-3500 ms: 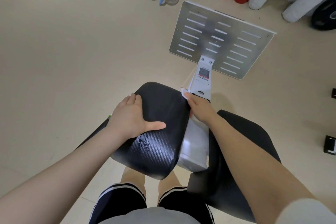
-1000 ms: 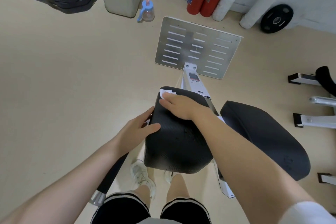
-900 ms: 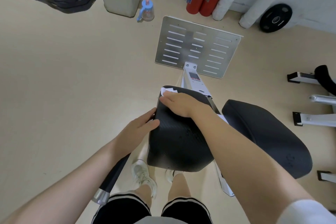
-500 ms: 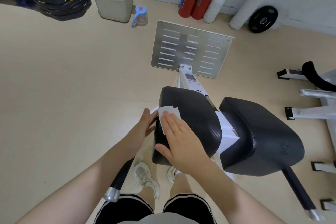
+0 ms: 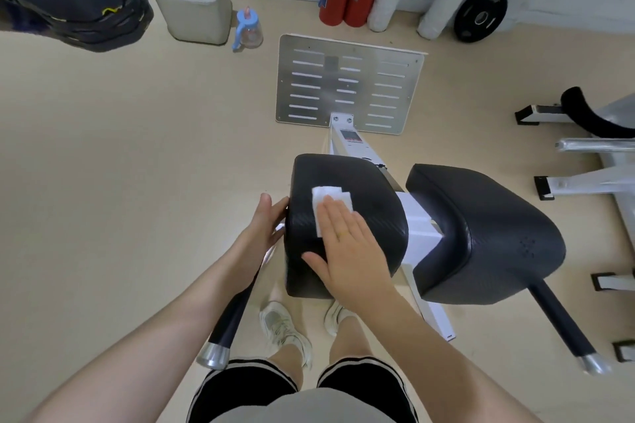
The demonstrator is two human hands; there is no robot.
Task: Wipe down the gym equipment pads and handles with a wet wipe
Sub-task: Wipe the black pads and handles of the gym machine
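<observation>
The wet wipe [image 5: 330, 200] is pressed flat under the right hand's [image 5: 347, 247] straight fingers on the left pad [image 5: 371, 189]; the pad's left edge is touched by the open left hand [image 5: 263, 227].

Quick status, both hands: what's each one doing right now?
Left hand: open, fingers against the side of the left pad.
Right hand: open, flat, pressing the wet wipe onto that pad.
</observation>
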